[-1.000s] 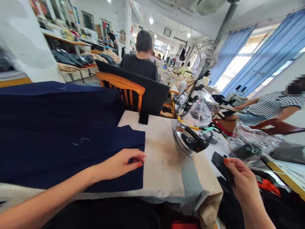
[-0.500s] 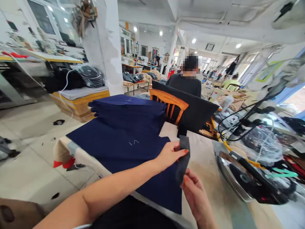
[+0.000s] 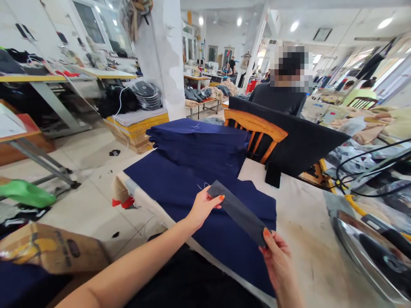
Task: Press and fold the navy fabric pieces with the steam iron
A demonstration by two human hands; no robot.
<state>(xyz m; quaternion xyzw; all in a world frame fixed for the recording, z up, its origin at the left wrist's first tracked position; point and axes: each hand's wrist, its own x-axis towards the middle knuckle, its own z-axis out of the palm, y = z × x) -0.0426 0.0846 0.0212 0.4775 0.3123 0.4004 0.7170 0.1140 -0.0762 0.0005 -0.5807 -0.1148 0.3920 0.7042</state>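
Observation:
A dark grey strip of fabric (image 3: 239,211) is stretched between my two hands, above the navy cloth. My left hand (image 3: 205,205) pinches its upper left end between thumb and fingers. At the lower right end, my right hand (image 3: 276,252) grips it with the thumb on top. Beneath the strip, the navy fabric piece (image 3: 167,177) lies flat on the table, with white chalk marks partly covered by the strip. Farther back sits a folded navy stack (image 3: 199,137), chalk-marked on top.
An iron (image 3: 372,256) rests on the table's right side. A phone (image 3: 272,174) lies near the far edge, by a wooden chair (image 3: 257,124) draped with black cloth. Beyond it sits a person (image 3: 279,98). A cardboard box (image 3: 61,248) stands at lower left.
The strip has swung from nearly upright to a long diagonal, as my hands moved apart. My left hand is now over the navy cloth. The view has turned left, and the phone is uncovered.

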